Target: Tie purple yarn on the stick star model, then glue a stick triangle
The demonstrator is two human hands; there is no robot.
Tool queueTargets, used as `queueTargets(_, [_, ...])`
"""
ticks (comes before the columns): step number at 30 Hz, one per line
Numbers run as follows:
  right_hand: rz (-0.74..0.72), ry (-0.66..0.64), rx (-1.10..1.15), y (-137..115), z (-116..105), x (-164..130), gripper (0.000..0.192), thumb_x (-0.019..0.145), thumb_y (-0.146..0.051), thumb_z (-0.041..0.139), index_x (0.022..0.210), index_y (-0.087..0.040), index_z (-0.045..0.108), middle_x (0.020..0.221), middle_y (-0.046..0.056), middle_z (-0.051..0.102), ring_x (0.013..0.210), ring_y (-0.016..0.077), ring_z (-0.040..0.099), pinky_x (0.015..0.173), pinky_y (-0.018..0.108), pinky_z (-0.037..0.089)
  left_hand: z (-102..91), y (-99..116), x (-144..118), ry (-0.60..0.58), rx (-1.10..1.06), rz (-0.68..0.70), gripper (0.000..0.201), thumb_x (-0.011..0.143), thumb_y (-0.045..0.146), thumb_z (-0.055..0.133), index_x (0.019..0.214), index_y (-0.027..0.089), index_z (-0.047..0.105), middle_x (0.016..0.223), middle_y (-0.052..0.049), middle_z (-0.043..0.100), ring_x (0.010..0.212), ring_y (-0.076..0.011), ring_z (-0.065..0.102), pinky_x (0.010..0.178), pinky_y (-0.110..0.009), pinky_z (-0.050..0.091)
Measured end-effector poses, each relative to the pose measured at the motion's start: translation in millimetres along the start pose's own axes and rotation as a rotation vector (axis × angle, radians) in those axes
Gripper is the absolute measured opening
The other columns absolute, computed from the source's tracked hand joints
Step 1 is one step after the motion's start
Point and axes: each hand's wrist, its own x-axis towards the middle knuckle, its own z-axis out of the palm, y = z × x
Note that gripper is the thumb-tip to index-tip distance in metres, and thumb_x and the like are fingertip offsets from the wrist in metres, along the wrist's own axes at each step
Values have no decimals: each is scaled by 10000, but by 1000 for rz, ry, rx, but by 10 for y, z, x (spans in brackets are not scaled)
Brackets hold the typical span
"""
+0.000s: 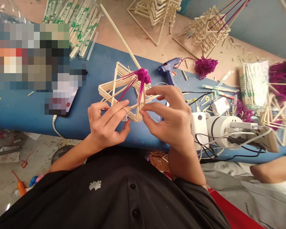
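A star-shaped frame of stacked wooden chopsticks point(105, 91) lies on the blue table in front of me. Purple yarn point(143, 75) is bunched above its far right part, and strands run from it down to the frame. One long stick point(120, 35) slants away from the bunch to the upper left. My left hand point(108, 124) holds the frame's near side, its fingers over the sticks. A small white piece point(125, 117) shows under those fingers. With thumb and fingertips, my right hand point(169, 114) pinches the frame's near right corner.
A blue glue gun point(168, 70) lies beyond my right hand. Wrapped chopsticks point(82, 35) and finished-looking stick stacks point(207, 31) are at the back. A white power strip with cables point(224, 125) crowds the right. A phone point(72, 101) lies left. Another person's arm point(274, 168) is at right.
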Motion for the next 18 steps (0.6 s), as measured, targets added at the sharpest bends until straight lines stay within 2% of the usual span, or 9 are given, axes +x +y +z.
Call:
queueTargets(4, [15, -104, 16, 26, -7, 77, 117, 876, -93, 667, 894, -208, 664, 1264, 124, 741, 1120, 276, 708, 925, 450, 591, 7, -1, -1, 10, 2, -3, 413, 814, 204, 810, 1223, 211, 749, 1227, -18, 845, 896, -286, 592, 815, -454, 485])
queueTargets(11, [2, -254, 23, 122, -34, 251, 124, 837, -133, 650, 770, -203, 572, 1063, 53, 788, 1017, 245, 692, 900, 423, 496, 21, -12, -11, 13, -2, -2, 399, 822, 212, 794, 1218, 224, 746, 1224, -17, 846, 911, -285, 612, 832, -454, 492])
queueTargets(13, [-38, -288, 105, 193, -57, 297, 112, 842, -149, 674, 764, -204, 616, 1019, 48, 771, 982, 224, 691, 890, 410, 509, 9, -11, -12, 4, -2, -6, 396, 825, 210, 794, 1218, 229, 747, 1236, -14, 842, 922, -290, 617, 834, -454, 489])
queueTargets(15, [-64, -299, 187, 252, -80, 326, 77, 853, -169, 711, 795, -218, 699, 1058, 44, 767, 980, 204, 697, 883, 393, 535, -4, -7, -18, -23, -6, -16, 405, 830, 205, 794, 1232, 236, 745, 1252, -16, 838, 936, -295, 620, 837, -457, 490])
queueTargets(18, [-14, -253, 180, 255, -109, 321, 73, 881, -211, 758, 844, -266, 792, 1073, 30, 774, 934, 179, 697, 818, 371, 552, -16, -3, -39, -59, -10, -48, 421, 850, 215, 775, 1268, 257, 743, 1264, -21, 834, 963, -299, 633, 865, -468, 500])
